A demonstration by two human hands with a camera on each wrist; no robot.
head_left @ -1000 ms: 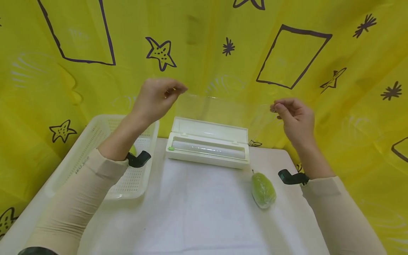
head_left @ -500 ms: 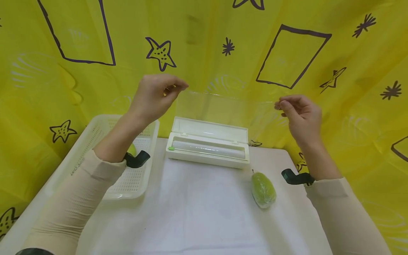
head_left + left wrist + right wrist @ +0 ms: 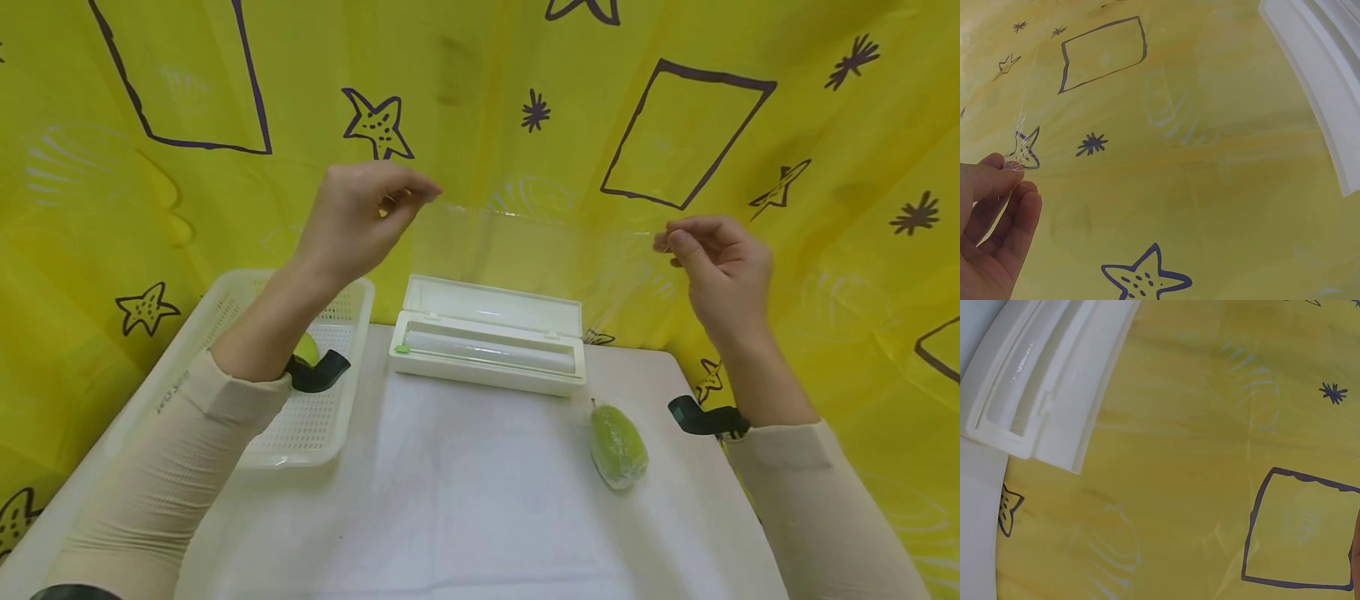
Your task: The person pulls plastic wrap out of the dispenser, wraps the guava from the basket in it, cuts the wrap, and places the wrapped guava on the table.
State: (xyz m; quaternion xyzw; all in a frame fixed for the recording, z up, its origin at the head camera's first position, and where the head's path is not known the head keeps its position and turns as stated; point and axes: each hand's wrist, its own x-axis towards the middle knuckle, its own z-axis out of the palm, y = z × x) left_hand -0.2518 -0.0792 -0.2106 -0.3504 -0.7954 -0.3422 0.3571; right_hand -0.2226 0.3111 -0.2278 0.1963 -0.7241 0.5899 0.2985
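Note:
A sheet of clear plastic wrap [image 3: 517, 242] hangs between both hands, above the open wrap dispenser. My left hand [image 3: 352, 217] pinches its left corner between thumb and fingertips; in the left wrist view the film bunches at the fingertips of that hand [image 3: 997, 225]. The right corner is pinched by my right hand [image 3: 723, 275], of which only a sliver shows at the edge of the right wrist view. Below, the white dispenser box [image 3: 487, 381] lies with its lid raised, a roll of wrap [image 3: 487, 350] inside and a green slider at its left end.
A green fruit [image 3: 617, 446] covered in film lies right of centre on the white-covered table [image 3: 480, 517]. At left stands a pale plastic basket [image 3: 300, 460] holding another green fruit [image 3: 307, 348], partly hidden by my left wrist. Behind hangs a yellow patterned curtain [image 3: 480, 50].
Both hands have risen, the left slightly to the left and the right farther right. The gap between them has widened, with the wrap spread between. The box and fruit have stayed put.

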